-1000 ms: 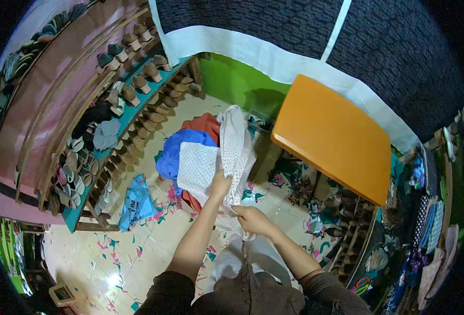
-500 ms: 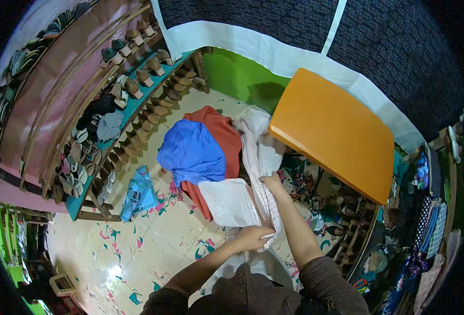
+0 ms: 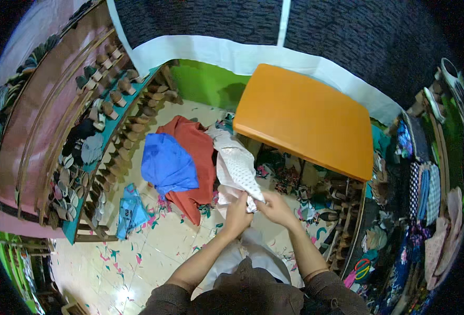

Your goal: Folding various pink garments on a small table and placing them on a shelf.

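Note:
A white patterned cloth (image 3: pixel 238 164) hangs from both hands, its far end trailing down toward the floor beside the rust-red cloth. My left hand (image 3: pixel 237 215) is closed on its near edge. Close by on the right, my right hand (image 3: pixel 275 209) grips the same cloth, the two hands almost meeting. Left of it lie a rust-red cloth (image 3: pixel 203 168) and, on top of that, a crumpled blue cloth (image 3: pixel 169 165). The fingertips of both hands are partly hidden by the fabric.
An orange tabletop (image 3: pixel 305 123) stands ahead on the right. Shoe-lined racks (image 3: pixel 117 118) run along the left. A light-blue plastic bag (image 3: pixel 132 212) and fabric scraps (image 3: pixel 117 262) lie on the tiled floor. Red-handled scissors (image 3: pixel 362 269) and folded fabrics (image 3: pixel 423 194) are at the right.
My hands have come together at the near end of the white cloth, which was stretched between them before. The cloth has been drawn off the rust-red one. The view has shifted.

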`<state>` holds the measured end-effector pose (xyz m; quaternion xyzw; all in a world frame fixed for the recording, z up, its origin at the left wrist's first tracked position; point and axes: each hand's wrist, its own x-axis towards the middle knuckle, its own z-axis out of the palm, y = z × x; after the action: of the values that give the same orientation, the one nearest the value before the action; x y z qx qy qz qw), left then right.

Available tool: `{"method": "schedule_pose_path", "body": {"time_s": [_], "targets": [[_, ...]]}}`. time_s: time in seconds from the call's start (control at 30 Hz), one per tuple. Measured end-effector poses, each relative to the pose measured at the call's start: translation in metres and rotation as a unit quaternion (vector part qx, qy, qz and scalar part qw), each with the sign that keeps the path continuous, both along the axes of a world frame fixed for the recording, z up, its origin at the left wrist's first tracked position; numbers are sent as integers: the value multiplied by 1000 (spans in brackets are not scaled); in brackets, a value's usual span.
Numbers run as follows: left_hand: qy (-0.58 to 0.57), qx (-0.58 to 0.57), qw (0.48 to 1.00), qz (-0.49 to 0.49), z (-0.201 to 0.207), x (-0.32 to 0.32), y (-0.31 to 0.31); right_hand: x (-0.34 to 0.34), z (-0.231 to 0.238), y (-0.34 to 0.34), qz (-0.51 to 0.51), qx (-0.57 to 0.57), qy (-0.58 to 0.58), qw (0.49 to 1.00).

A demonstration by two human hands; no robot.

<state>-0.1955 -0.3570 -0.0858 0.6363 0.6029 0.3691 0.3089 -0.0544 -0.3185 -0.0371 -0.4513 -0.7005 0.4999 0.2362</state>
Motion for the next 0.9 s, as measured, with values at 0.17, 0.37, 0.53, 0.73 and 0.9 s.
{"method": "schedule_pose_path", "body": {"time_s": [0.17,0.37,0.53,0.73,0.9], "targets": [[-6,-91,970,-225,27,55,-4,109,-14,3,-211,-88,92,969],[35,-74,840,-536,45,126,-45,122,-111,10,-75,-309,-5,948],[13,-195,802,-564,23,70,-22,102,-61,9,-206,-123,43,970],[252,20,946,-204,36,18,43,154,61,8,-70,200,-78,974],[259,245,921,-160,54,69,84,192,126,0,-107,254,77,958]]}}
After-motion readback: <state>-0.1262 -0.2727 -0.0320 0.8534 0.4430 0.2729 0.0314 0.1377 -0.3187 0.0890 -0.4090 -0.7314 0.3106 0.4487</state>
